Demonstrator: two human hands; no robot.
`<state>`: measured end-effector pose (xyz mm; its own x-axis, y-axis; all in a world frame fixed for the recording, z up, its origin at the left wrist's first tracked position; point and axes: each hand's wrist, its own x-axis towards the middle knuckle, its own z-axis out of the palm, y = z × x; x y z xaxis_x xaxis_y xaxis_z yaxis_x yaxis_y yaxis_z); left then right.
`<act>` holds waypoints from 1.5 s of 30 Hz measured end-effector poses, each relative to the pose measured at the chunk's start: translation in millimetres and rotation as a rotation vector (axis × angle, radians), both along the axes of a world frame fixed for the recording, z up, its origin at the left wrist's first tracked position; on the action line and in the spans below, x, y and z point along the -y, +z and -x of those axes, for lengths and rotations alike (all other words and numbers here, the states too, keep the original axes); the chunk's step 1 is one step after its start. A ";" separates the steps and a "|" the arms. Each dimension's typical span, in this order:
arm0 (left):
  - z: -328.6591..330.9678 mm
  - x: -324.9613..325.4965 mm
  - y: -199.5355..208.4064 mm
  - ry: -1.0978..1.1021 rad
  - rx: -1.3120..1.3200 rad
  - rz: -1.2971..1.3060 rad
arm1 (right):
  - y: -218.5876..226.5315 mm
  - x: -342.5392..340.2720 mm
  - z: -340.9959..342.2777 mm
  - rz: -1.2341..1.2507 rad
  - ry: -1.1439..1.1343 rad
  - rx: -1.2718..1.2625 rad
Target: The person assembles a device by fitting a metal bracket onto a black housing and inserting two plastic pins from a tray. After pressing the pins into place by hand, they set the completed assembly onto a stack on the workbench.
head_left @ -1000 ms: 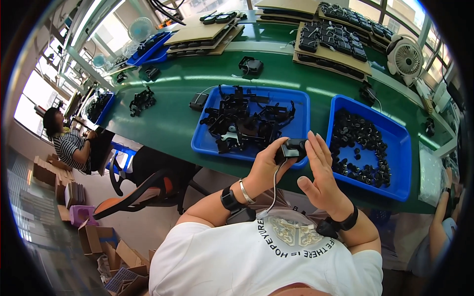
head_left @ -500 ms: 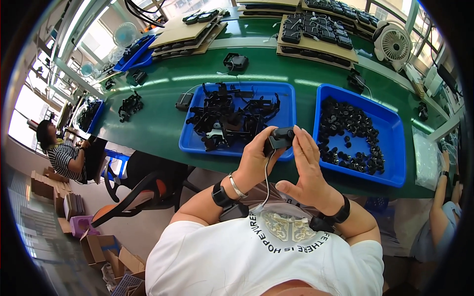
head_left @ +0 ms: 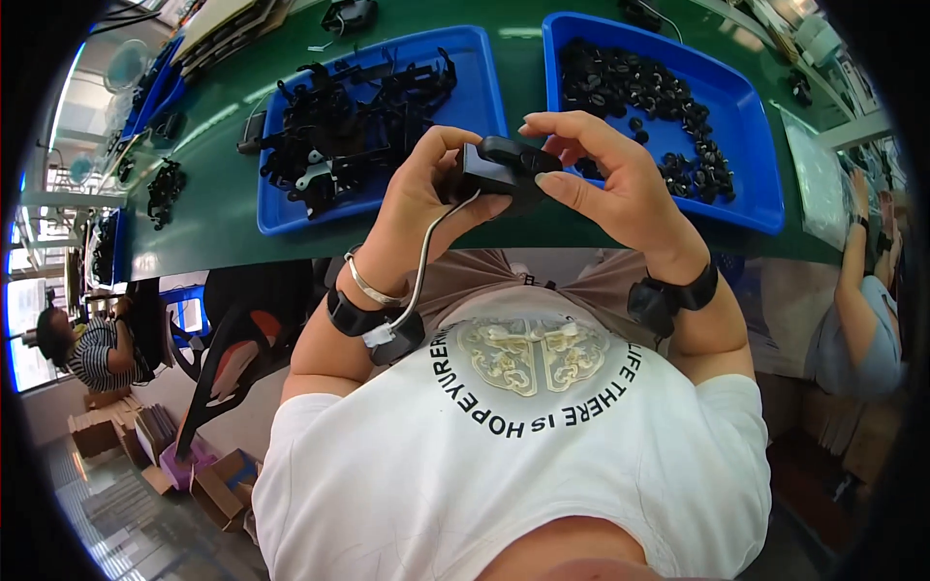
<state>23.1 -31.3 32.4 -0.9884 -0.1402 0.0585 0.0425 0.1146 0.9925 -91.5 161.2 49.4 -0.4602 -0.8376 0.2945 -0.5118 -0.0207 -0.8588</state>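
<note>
A black boxy device (head_left: 496, 176) with a rounded piece on its top and a white cable (head_left: 423, 259) hangs in front of my chest. My left hand (head_left: 412, 198) grips its left end, thumb below and fingers behind. At the other end, the curled fingers and thumb of my right hand (head_left: 630, 194) close around the device's edge. What the right fingertips press on is partly hidden. Behind my left hand, a blue tray (head_left: 271, 215) carries tangled black brackets (head_left: 329, 136). Beyond my right hand stands another blue tray (head_left: 751, 126) with many small black round knobs (head_left: 620, 87).
Green bench (head_left: 203, 228) runs across the front. Clear plastic bags (head_left: 814, 184) lie at its right end, near another person's arm (head_left: 854, 232). An office chair (head_left: 232, 339) and a seated person in stripes (head_left: 92, 349) are to the left. Cardboard boxes (head_left: 223, 489) sit below.
My view has tipped downward, so the trays sit higher in it. Both hands and the device are nearer my view. My right hand has gone from flat fingers to curled ones.
</note>
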 end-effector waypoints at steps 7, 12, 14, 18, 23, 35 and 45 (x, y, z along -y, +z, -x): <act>10.9 -9.3 -0.6 -0.027 -0.022 -0.161 | -15.7 -3.8 -6.5 -0.007 -0.033 0.329; 14.9 -28.1 -12.5 0.150 -0.327 -0.372 | -30.9 6.7 -21.2 0.211 -0.214 0.493; 16.3 -29.7 -18.5 0.130 -0.352 -0.325 | -38.4 9.3 -17.0 0.386 -0.186 0.542; 10.5 -29.4 -22.0 0.145 -0.281 -0.418 | -47.5 5.6 -22.3 0.449 -0.166 0.481; 13.4 -23.5 -32.8 0.215 -0.259 -0.364 | -49.2 10.8 -29.4 0.397 -0.163 0.491; 11.7 -34.7 -25.5 0.345 -0.167 -0.207 | -55.9 19.5 -34.9 0.451 -0.196 0.468; 16.2 -29.3 -28.4 0.301 -0.175 -0.258 | -53.9 29.0 -36.6 0.409 -0.296 0.408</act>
<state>6.9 -1.9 4.0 -0.8796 -0.4524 0.1470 0.2155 -0.1034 0.9710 -54.9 132.1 -4.5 -0.7969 -0.5151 0.3155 -0.1805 -0.2953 -0.9382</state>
